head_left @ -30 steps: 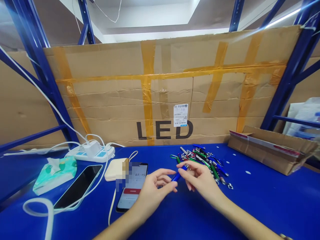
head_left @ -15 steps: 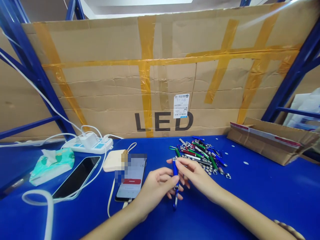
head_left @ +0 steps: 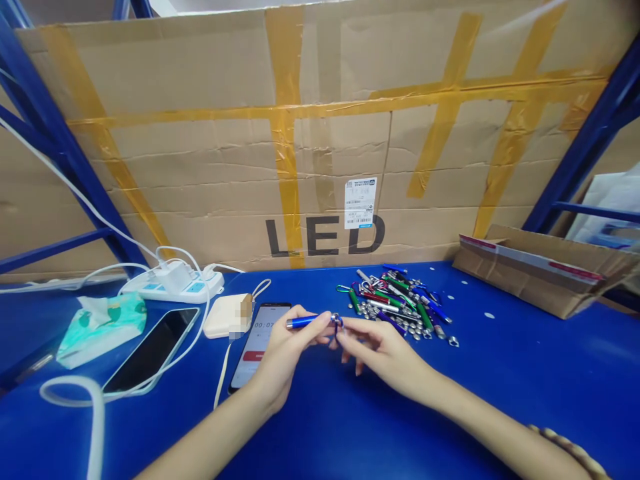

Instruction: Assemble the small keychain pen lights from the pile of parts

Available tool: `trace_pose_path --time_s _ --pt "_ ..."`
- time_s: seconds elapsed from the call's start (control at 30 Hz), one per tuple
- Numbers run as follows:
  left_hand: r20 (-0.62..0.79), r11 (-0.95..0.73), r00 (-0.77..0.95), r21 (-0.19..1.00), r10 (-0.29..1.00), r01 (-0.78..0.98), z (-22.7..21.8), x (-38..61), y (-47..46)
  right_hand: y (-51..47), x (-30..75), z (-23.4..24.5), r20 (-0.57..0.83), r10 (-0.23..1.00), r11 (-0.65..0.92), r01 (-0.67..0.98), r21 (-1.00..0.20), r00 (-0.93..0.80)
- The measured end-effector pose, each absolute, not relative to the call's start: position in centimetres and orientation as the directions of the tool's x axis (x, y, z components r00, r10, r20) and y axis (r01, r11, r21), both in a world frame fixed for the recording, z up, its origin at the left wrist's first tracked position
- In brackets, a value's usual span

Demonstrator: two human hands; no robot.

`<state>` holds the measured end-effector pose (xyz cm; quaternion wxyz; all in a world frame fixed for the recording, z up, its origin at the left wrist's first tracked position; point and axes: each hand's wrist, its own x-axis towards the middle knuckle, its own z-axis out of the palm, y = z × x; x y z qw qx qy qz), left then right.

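My left hand pinches a small blue keychain flashlight and holds it level above the blue table, its silver tip pointing left. My right hand meets it at the right end, fingertips closed on the little clip there. Just beyond my right hand lies a pile of similar small flashlights in green, blue, red and silver, with loose small metal parts around it.
A phone with a timer on its screen lies under my left hand, beside a cream power bank, a dark phone, a tissue pack and a power strip with white cables. A flat cardboard box lies right; taped cardboard stands behind.
The flashlight has turned from hanging upright between my hands to lying level, tip to the left. Both hands rose slightly and the camera tilted down.
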<state>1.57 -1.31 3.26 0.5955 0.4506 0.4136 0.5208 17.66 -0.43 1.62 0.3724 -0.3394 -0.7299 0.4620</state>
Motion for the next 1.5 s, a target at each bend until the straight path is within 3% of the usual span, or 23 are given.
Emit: trace_pose_path --time_s 0.23,0.4,0.57,0.67,0.87,1.0,1.13,1.2,1.27,1.33,1.5 --pt "0.038 -0.038 0.110 0.999 0.993 -0.001 3.6 1.2 -0.9 -0.1 18.3 2.2 0.325 0.887 0.383 0.127 -0.915 -0.328" --pt "-0.014 -0.012 0.298 0.996 0.955 0.083 3.2 1.6 -0.9 -0.1 18.7 2.7 0.334 0.919 0.368 0.148 -0.918 -0.209" --pt "-0.069 0.023 0.432 0.994 0.899 0.110 3.2 2.0 -1.6 -0.1 18.6 2.2 0.300 0.906 0.372 0.222 -0.901 -0.300" --pt "-0.079 0.031 0.479 0.994 0.874 0.107 3.2 2.1 -1.8 -0.1 18.5 2.0 0.279 0.888 0.364 0.187 -0.913 -0.365" --pt "-0.111 0.047 0.479 0.988 0.871 0.144 2.4 1.9 -1.3 -0.1 18.5 2.1 0.239 0.874 0.354 0.218 -0.909 -0.423" --pt "-0.110 0.086 0.420 0.993 0.901 0.076 2.3 1.8 -1.1 0.3 18.9 2.2 0.348 0.819 0.517 0.321 -0.794 -0.457" --pt "-0.185 0.192 0.379 0.981 0.907 0.020 3.0 1.8 -1.2 0.8 19.7 2.1 0.545 0.659 0.750 0.401 -0.526 -0.518" --pt "-0.214 0.238 0.395 0.971 0.893 -0.011 3.3 1.8 -1.3 0.9 20.0 1.9 0.579 0.593 0.805 0.429 -0.409 -0.559" --pt "-0.217 0.246 0.406 0.969 0.888 -0.018 3.3 1.7 -1.3 0.9 20.0 1.8 0.583 0.587 0.807 0.461 -0.368 -0.562" --pt "-0.201 0.223 0.400 0.975 0.894 -0.009 3.1 1.7 -1.1 0.8 19.8 1.8 0.566 0.643 0.765 0.469 -0.441 -0.516" --pt "-0.145 0.152 0.377 0.988 0.915 0.012 2.4 1.8 -0.9 0.5 19.0 2.3 0.363 0.842 0.496 0.311 -0.811 -0.398"
